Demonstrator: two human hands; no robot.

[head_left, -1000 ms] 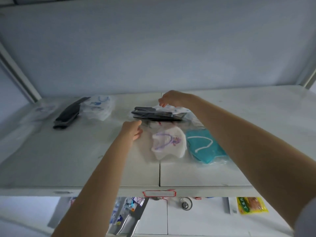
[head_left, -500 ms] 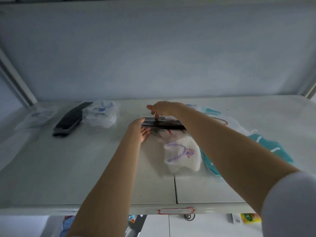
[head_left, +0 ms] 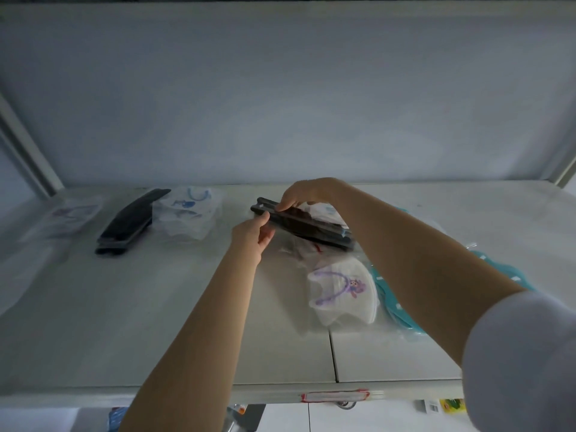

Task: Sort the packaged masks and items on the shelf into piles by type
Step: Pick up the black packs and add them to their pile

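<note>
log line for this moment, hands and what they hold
left hand: pinches end of black pack | right hand: grips it from above | black pile: far left on shelf

The shelf (head_left: pixel 124 322) is dull white under a pale blue-grey wall (head_left: pixel 280 104). The black pack (head_left: pixel 305 224) matches the black pile (head_left: pixel 127 226) at far left in colour. The wrapped masks (head_left: pixel 187 213) beside that pile are white with blue print. The cartoon mask (head_left: pixel 341 291) is white with purple straps and a purple figure (pinkish at its middle); the teal mask (head_left: pixel 385 294) carries white marks. The label (head_left: pixel 335 395) is outlined in red.
</note>
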